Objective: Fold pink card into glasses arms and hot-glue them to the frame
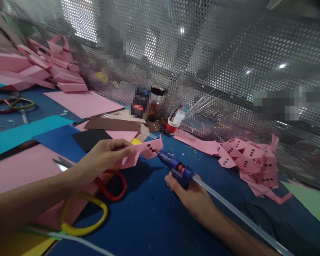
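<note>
Between its thumb and fingers, my left hand (113, 151) pinches a folded pink paper strip (128, 160) with small black squares near its far end. My right hand (190, 193) is wrapped round a blue glue gun (173, 163), whose tip points left at the black squares and touches or nearly touches the paper. A long clear glue stick (229, 206) runs out of the back of the gun. Under my left forearm lie scissors with one red and one yellow handle (84, 231).
Pink strips with black squares (252, 163) are heaped at the right, near green paper (309, 202). Behind stand a red-white cup (172, 126) and a jar (156, 105) before a perforated metal screen. Coloured sheets, scissors (21, 104) and folded pink paper (61, 69) lie left.
</note>
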